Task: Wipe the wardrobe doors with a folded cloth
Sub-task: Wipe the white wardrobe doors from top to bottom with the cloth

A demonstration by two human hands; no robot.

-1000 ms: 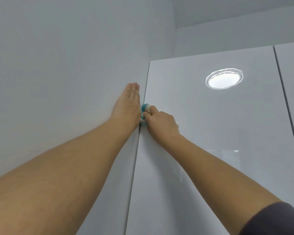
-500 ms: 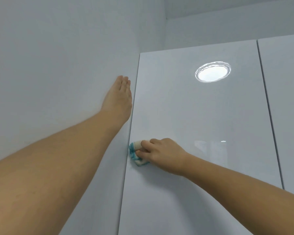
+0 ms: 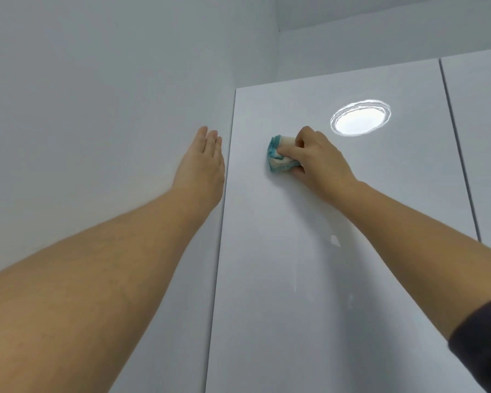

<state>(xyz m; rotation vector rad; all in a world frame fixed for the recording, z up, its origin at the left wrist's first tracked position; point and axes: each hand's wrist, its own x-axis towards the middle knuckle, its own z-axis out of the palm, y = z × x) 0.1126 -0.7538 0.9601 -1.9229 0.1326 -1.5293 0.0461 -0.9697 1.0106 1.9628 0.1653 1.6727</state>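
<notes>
Slipping could happen: the folded cloth (image 3: 278,156) is only pinched by the right hand (image 3: 319,161); the left hand (image 3: 201,168) is laid flat.

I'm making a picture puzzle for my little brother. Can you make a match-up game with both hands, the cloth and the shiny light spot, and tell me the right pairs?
Column one:
1. left hand
2. right hand
3. cloth
4. light spot

Column two:
a. teal and white
b. lies flat on the wall beside the door
c. fingers curled round the cloth
d. shines bright and round, high on the door

Right pairs: 1-b, 2-c, 3-a, 4-d
</notes>
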